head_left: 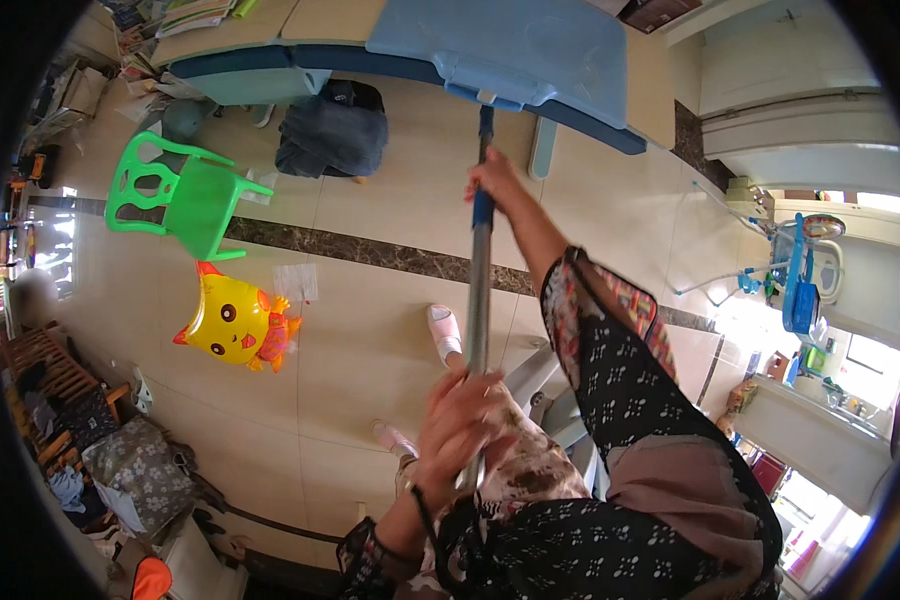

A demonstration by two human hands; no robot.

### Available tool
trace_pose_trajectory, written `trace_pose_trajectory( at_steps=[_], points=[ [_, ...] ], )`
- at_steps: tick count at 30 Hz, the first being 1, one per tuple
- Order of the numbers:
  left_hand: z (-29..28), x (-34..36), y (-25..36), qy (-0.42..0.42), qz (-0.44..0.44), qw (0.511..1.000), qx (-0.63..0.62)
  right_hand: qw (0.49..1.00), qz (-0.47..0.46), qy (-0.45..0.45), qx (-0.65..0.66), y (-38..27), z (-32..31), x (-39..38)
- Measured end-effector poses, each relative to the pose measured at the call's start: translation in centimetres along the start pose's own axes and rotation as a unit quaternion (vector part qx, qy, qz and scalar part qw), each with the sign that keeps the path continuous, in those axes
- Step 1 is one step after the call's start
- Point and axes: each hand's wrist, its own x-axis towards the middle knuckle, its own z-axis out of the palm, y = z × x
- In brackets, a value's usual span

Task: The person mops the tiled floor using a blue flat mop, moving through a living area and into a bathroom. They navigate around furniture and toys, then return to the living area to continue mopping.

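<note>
While the right hand (492, 180) curls its fingers round a pole (478, 310) at upper centre of the head view, the left hand (458, 425), lower centre, covers it with blurred, partly extended fingers; whether they grip, I cannot tell. The pole runs up mid-frame toward a blue desktop (530, 40).

Right grip (492, 179) curled, far forward; left grip (458, 430) close in
</note>
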Motion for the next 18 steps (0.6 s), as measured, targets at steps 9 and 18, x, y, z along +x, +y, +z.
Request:
trace_pose_trajectory(
  at_steps=[9, 18],
  points=[
    [7.8, 2.8, -12.0, -0.063, -0.011, 0.998, 0.004, 0.901, 0.025, 0.058, -0.429, 3.0, -4.6, 11.9],
    [1.3, -6.6, -2.1, -0.104, -0.015, 0.994, 0.043, 0.839, -0.073, 0.021, -0.539, 9.1, -1.4, -0.5]
  ],
)
